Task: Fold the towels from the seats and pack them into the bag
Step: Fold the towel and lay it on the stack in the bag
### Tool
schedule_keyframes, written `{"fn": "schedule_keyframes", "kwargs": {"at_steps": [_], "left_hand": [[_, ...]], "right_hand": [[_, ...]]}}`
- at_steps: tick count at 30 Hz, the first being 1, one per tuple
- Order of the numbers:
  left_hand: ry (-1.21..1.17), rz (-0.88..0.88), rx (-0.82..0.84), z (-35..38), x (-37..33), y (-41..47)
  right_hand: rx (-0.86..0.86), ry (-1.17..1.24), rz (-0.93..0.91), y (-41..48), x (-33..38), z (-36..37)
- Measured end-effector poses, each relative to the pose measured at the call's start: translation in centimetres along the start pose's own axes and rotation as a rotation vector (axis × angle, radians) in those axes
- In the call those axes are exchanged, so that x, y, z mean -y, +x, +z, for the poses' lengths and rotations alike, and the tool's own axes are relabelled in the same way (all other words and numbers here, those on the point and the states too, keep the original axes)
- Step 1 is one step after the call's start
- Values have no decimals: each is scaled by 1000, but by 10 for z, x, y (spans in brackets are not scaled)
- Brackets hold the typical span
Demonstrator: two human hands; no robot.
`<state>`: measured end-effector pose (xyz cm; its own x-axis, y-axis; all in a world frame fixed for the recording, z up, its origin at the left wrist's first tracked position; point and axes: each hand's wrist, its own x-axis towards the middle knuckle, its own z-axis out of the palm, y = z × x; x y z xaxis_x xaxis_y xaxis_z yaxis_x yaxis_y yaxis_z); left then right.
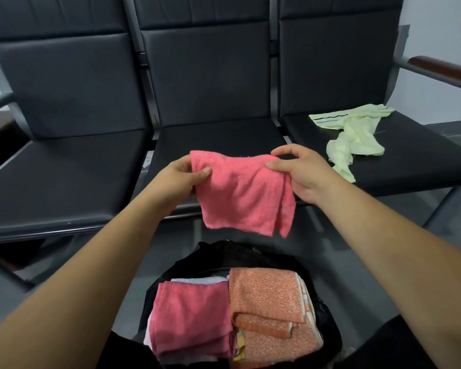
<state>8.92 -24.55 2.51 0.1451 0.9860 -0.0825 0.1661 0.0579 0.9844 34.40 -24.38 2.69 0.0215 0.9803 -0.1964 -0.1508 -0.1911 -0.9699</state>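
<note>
A pink towel [244, 193], folded over, hangs in the air in front of the middle seat. My left hand [177, 179] pinches its upper left corner, and my right hand [301, 173] pinches its upper right corner. Below it a black bag [218, 253] stands open on the floor. Inside lie a folded pink towel [192, 320] on the left and folded orange towels [269, 296] on the right. A pale green towel [354, 134] lies crumpled and unfolded on the right seat.
A row of three black padded seats [64, 177] runs across the view, with a brown armrest [442, 69] at the far right. Grey floor surrounds the bag. A dark object sits at the left edge.
</note>
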Motion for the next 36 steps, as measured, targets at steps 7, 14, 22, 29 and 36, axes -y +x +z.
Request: {"fn": "schedule_keyframes", "kwargs": {"at_steps": [7,14,22,29,36], "left_hand": [[-322,-185,110,7,-9,-6],[-48,-38,78,9,-2,-13],[12,126,-74,19,-8,-16],[-115,78,24,24,-9,-25],[-13,165,-87,32,-3,-33]], "right_hand": [[122,133,124,-9,2,-3],[-24,-786,-191,-26,-5,-4],[33,-128,-31,-35,-8,-14],[78,280,52,-44,2,-21],[-111,-655,-287,-50,-6,-28]]}}
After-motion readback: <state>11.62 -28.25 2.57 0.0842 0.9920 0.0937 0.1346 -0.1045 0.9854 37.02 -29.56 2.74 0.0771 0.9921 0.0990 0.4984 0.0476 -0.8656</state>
